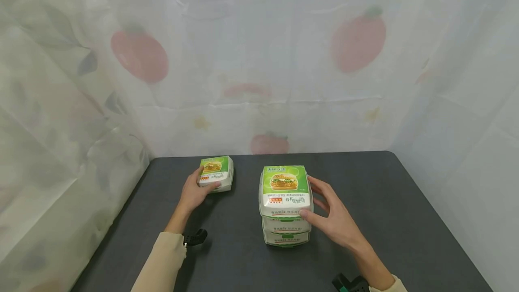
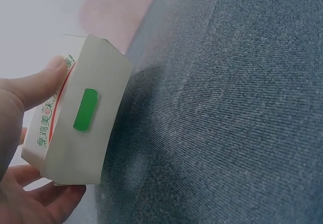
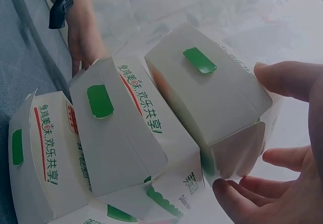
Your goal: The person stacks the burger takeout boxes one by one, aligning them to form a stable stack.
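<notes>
At the far left of the table in the head view, my left hand (image 1: 194, 191) holds a small white and green burger box (image 1: 215, 175). In the left wrist view, the thumb lies on the printed side of that box (image 2: 86, 113) and the fingers reach around its lower end. Nearer the middle stands a stack of three matching boxes. My right hand (image 1: 338, 220) grips the top box (image 1: 284, 199) from its right side, thumb at the front corner. Below it sit the middle box (image 1: 285, 226) and the bottom box (image 1: 285, 239). The top box (image 3: 202, 93) is tilted against the middle box (image 3: 116, 133) in the right wrist view.
A dark grey table (image 1: 239, 265) carries the boxes. White curtains (image 1: 259, 57) printed with red fruit hang behind it and along both sides. A black wrist device (image 1: 196, 237) is worn at the left wrist, another (image 1: 350, 283) at the right.
</notes>
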`<state>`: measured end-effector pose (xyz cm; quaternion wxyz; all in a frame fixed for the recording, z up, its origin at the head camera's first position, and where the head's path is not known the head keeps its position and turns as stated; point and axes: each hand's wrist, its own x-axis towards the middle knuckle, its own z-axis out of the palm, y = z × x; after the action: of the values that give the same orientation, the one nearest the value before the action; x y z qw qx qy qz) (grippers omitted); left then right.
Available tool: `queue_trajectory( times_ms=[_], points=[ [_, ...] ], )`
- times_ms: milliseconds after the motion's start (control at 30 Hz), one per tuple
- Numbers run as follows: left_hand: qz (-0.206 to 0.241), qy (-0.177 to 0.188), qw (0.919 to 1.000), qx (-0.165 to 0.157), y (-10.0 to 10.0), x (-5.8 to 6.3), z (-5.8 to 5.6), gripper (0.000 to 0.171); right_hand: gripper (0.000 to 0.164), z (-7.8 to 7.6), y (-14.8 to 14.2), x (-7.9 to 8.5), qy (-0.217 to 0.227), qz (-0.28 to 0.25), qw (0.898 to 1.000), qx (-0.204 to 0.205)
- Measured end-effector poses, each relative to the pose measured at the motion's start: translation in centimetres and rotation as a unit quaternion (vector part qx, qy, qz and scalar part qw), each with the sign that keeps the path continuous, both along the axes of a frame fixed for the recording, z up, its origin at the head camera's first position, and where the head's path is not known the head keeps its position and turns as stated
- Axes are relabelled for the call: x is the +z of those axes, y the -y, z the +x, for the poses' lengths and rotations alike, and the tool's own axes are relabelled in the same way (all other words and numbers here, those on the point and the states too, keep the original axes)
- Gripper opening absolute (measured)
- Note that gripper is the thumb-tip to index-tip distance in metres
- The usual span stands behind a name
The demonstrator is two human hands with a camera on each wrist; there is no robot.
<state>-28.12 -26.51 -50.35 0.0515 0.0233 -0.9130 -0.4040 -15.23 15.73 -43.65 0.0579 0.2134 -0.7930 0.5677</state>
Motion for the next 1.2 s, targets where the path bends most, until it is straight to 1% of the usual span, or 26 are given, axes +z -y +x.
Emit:
queue_trajectory(
  times_ms=[133, 233, 467, 600, 800, 1200],
  points=[
    [0.008, -0.001, 1.0, 0.003, -0.1, 0.6, 0.1, 0.102, 0.075, 0.0, 0.0, 0.0, -0.003, 0.0, 1.0, -0.001],
    [0.013, -0.014, 0.9998, 0.002, -0.3, 1.2, 0.3, 0.101, 0.075, 0.0, 0.0, 0.0, -0.002, 0.001, 1.0, -0.003],
    [0.016, -0.043, 0.9988, -0.019, -0.9, 3.2, 0.8, 0.102, 0.075, 0.0, 0.1, 0.0, 0.0, 0.0, 1.0, -0.004],
    [0.022, -0.062, 0.9973, -0.033, -1.5, 4.5, 1.2, 0.102, 0.075, 0.1, 0.1, 0.1, 0.002, 0.001, 1.0, -0.004],
    [0.033, -0.091, 0.9933, -0.063, -2.6, 6.8, 2.0, 0.098, 0.075, 0.1, 0.1, 0.1, 0.0, 0.0, 1.0, -0.003],
    [0.046, -0.126, 0.984, -0.117, -4.8, 10.9, 3.9, 0.09, 0.074, 0.0, 0.0, 0.1, -0.006, -0.002, 1.0, 0.001]
  ],
)
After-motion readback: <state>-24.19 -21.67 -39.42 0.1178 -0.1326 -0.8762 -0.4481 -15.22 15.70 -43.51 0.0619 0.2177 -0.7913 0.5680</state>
